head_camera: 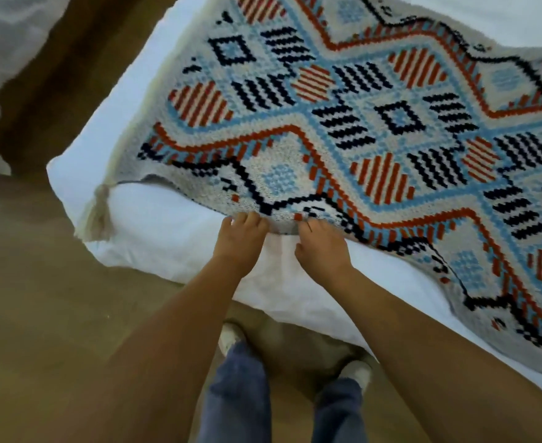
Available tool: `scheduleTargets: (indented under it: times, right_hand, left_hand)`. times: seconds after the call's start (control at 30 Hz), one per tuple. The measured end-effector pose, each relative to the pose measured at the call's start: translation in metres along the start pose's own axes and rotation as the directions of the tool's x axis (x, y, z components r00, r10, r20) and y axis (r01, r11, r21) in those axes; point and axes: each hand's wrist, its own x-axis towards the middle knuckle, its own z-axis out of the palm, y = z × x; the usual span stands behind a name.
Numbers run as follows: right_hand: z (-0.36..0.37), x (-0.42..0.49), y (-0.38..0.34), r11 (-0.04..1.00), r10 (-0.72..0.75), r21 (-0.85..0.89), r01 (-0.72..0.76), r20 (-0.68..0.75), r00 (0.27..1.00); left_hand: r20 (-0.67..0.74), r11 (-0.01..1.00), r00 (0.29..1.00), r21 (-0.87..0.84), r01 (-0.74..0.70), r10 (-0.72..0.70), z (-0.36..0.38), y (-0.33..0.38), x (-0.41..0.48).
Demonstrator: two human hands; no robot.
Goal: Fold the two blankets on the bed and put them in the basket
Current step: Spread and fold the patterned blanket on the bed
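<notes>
Left hand (pixel 240 236) and right hand (pixel 322 247) pinch the blanket (pixel 343 123) hem at the bed (pixel 173 231) edge; soft, floppy knit, best gripped by corners.

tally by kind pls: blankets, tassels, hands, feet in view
Blankets: 1, patterned blanket on the bed
Tassels: 1, corner tassel
Hands: 2, left hand, right hand, both at the blanket's near edge
Feet: 2
Total: 6
</notes>
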Motion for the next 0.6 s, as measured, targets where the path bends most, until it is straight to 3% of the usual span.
scheduleTargets:
  times: [0.13,0.27,0.37,0.43,0.53,0.6]
  right_hand:
    - [0.005,0.022,-0.012,0.996,0.030,-0.088,-0.030,-0.005,1.000]
    - [0.005,0.035,-0.014,0.987,0.065,-0.150,-0.060,0.026,0.998]
    - [0.000,0.042,-0.016,0.986,0.078,-0.153,-0.072,0.039,0.996]
    - [-0.005,0.043,-0.024,0.995,0.079,-0.059,-0.078,0.008,0.997]
    - [-0.002,0.034,-0.051,0.998,-0.048,0.049,0.048,0.012,0.999]
    - [0.007,0.024,-0.063,0.992,-0.121,0.037,0.117,0.105,0.987]
  left_hand:
    - [-0.056,0.995,0.994,0.054,-0.087,0.090,-0.001,-0.008,0.017]
    - [0.002,0.995,0.997,0.056,-0.077,0.077,-0.001,-0.013,0.029]
    - [-0.017,0.997,0.998,-0.030,-0.065,0.065,-0.010,-0.017,0.032]
    - [-0.093,0.992,0.994,-0.106,-0.065,0.055,-0.015,-0.028,0.031]
    - [-0.138,0.994,0.989,-0.080,-0.073,0.061,-0.021,-0.059,0.024]
    - [-0.066,0.986,0.984,0.037,-0.165,0.167,-0.020,-0.080,0.017]
